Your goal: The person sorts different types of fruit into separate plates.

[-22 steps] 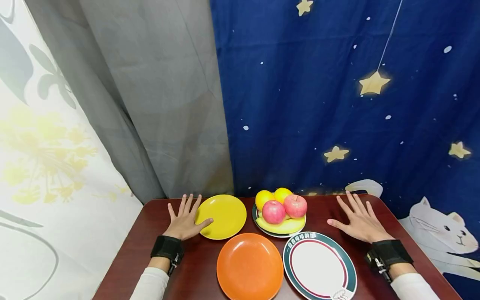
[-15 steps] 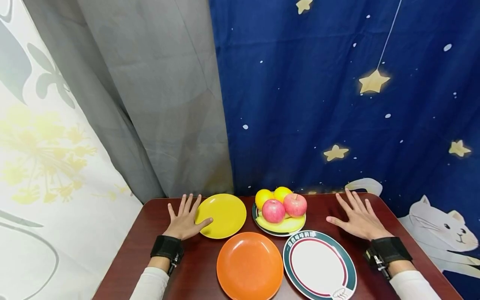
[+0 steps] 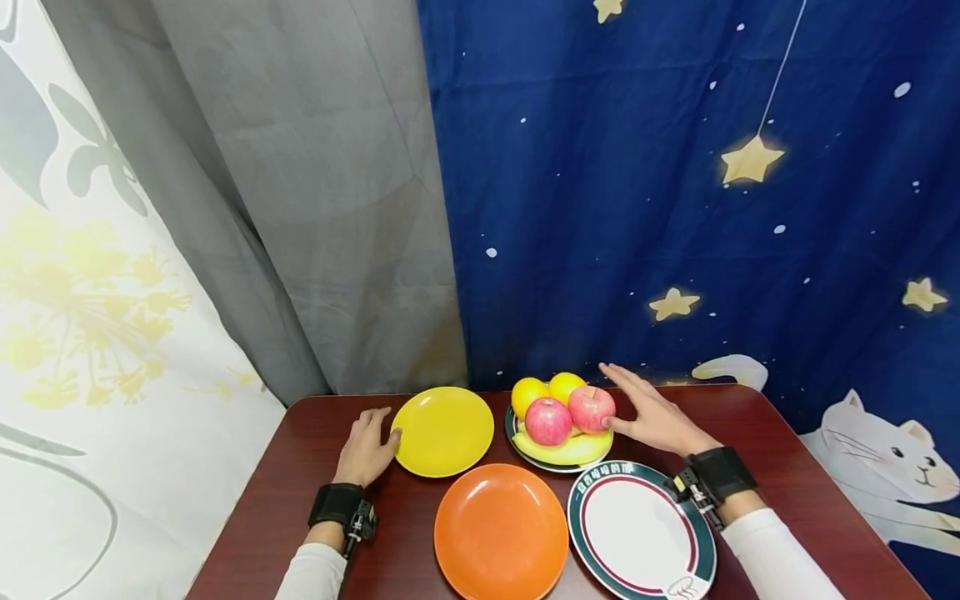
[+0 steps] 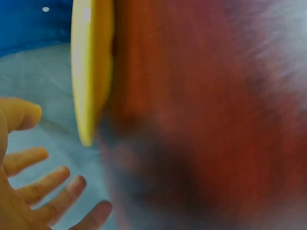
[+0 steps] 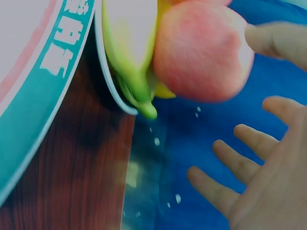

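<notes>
My right hand (image 3: 654,421) is at the right side of the fruit, fingers spread and the thumb tip at the right-hand red apple (image 3: 590,407). In the right wrist view that thumb overlaps the apple's edge; whether it touches I cannot tell. A second apple (image 3: 548,422), two oranges (image 3: 528,397) and bananas (image 3: 564,452) share the small green-rimmed plate (image 3: 513,433). At the left, my left hand (image 3: 363,450) is beside the yellow plate (image 3: 442,432), thumb close to its rim. Its loosely bent fingers (image 4: 50,184) hold nothing in the left wrist view.
An orange plate (image 3: 501,533) lies at the front middle of the brown table (image 3: 262,508). To its right is a larger white plate (image 3: 637,529) with a green rim, near my right wrist. Grey (image 3: 315,183) and blue starry curtains (image 3: 555,183) hang behind the table.
My right hand has moved left from the table's right side to the apple. The left hand has drawn its spread fingers closer together, and its thumb has come off the yellow plate's face.
</notes>
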A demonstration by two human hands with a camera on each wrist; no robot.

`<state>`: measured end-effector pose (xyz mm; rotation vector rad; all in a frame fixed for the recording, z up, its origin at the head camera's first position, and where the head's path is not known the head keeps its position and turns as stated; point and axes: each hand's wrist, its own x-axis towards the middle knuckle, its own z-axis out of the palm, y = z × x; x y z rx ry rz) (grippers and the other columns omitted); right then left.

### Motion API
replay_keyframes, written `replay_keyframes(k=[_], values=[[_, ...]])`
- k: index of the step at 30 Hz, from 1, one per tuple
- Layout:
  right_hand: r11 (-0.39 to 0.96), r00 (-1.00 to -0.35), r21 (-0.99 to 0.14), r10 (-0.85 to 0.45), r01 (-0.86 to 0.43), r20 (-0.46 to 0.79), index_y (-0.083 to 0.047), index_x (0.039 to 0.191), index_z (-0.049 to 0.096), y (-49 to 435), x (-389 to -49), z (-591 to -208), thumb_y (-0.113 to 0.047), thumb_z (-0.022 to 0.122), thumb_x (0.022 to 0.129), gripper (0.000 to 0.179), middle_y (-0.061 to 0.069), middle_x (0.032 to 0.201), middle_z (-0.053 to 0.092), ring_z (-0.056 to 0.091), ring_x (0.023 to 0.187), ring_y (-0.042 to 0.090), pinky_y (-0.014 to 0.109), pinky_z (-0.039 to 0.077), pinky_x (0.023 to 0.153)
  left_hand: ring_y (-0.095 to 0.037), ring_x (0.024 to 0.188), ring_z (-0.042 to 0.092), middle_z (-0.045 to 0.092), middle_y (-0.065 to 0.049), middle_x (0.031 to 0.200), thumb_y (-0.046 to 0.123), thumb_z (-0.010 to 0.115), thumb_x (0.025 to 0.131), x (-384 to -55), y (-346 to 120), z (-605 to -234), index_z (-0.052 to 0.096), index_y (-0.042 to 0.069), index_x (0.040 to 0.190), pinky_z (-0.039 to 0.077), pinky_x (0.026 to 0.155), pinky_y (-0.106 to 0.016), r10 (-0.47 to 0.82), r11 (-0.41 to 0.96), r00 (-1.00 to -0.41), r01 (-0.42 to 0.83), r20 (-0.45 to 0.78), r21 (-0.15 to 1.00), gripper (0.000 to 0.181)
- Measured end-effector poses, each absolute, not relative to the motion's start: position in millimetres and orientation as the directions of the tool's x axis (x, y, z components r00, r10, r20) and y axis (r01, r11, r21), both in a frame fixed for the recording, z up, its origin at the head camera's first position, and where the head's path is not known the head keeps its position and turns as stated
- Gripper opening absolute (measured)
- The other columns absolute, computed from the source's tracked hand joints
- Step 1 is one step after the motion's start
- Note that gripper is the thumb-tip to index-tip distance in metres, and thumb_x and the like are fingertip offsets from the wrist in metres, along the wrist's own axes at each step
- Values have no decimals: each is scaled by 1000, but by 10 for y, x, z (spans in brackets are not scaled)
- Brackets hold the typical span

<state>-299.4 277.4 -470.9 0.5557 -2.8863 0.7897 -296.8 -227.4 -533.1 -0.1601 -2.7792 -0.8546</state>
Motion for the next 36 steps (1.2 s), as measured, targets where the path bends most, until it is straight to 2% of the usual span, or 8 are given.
replay_keyframes(k=[5, 11, 14, 17, 21, 25, 31, 36], values=[[735, -913, -551, -377, -396, 153, -12, 168, 31, 2629, -3078, -4809, -33, 83, 87, 98, 25, 171, 26, 35, 149, 57, 76, 47, 107, -44, 113, 60, 49, -33, 138, 18, 61, 105, -2990, -2283, -5534, 50, -9, 149, 54, 94, -58, -57, 746, -979, 87, 194, 660, 53], [725, -918, -576, -374, -378, 132, -13, 165, 37, 2527, -3079, -4879, -30, 87, 84, 97, 23, 164, 38, 45, 140, 52, 70, 55, 102, -27, 81, 62, 63, -21, 102, 16, 61, 105, -2981, -2294, -5605, 52, -11, 145, 55, 75, -42, -126, 700, -981, 17, 148, 714, 49], [735, -921, -565, -365, -375, 136, -16, 164, 40, 2484, -3092, -4885, -30, 89, 83, 95, 19, 159, 44, 50, 137, 48, 68, 56, 100, -21, 63, 59, 64, -15, 87, 15, 59, 106, -2970, -2298, -5588, 51, -12, 144, 54, 60, -33, -122, 651, -988, -6, 97, 759, 47], [748, -924, -548, -352, -375, 151, -17, 161, 45, 2460, -3113, -4895, -33, 90, 82, 93, 17, 153, 50, 53, 134, 45, 66, 58, 99, -17, 51, 57, 64, -10, 79, 18, 58, 108, -2960, -2290, -5569, 51, -9, 144, 53, 49, -27, -101, 599, -994, -36, 30, 800, 45], [763, -925, -525, -337, -378, 176, -16, 156, 50, 2457, -3146, -4932, -40, 92, 81, 90, 15, 145, 56, 57, 127, 41, 63, 60, 96, -14, 44, 55, 67, -9, 73, 22, 58, 110, -2955, -2262, -5552, 49, -7, 146, 52, 43, -27, -52, 540, -998, -54, -30, 840, 48], [754, -925, -536, -328, -379, 193, -16, 153, 52, 2454, -3173, -4976, -47, 92, 81, 88, 15, 141, 57, 61, 122, 37, 59, 61, 95, -13, 42, 59, 69, -11, 73, 23, 57, 111, -2964, -2233, -5555, 40, -7, 152, 55, 43, -28, -18, 450, -996, -82, -83, 889, 54], [731, -926, -568, -317, -377, 207, -13, 151, 51, 2432, -3180, -5005, -42, 93, 81, 87, 16, 142, 56, 62, 121, 37, 59, 61, 98, -16, 45, 65, 71, -16, 82, 20, 57, 111, -3009, -2242, -5650, 34, -7, 156, 58, 48, -29, -19, 347, -992, -120, -122, 930, 58], [733, -923, -562, -307, -385, 231, -12, 146, 53, 2423, -3194, -5000, -38, 96, 79, 83, 14, 134, 59, 62, 117, 34, 56, 62, 96, -19, 47, 66, 70, -17, 81, 18, 59, 110, -3055, -2275, -5707, 34, -7, 156, 60, 50, -30, -4, 307, -993, -113, -118, 945, 58]])
